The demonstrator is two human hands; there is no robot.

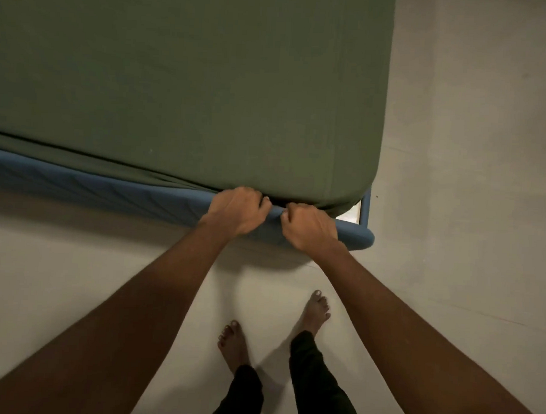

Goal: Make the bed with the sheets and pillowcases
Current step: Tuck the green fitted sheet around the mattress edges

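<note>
Green sheet (189,78): we see it stretched smooth over the mattress top and wrapped down round the near right corner, so it lies mostly fitted. Along the near side its hem bunches in loose folds, which we judge is why we work here.
Floor (468,215): pale and bare where we stand, close enough to lean over the edge.
Bed frame (78,182): blue padded rail under the mattress. The hem has to go into the dark gap above it.
Left hand (238,210): fingers curled, gripping the sheet's hem at that gap.
Right hand (308,227): just beside the left, curled on the same hem. We think the pair pulls it taut to tuck.
Pillowcases: none in view.
Writing: we can read no label or brand.
</note>
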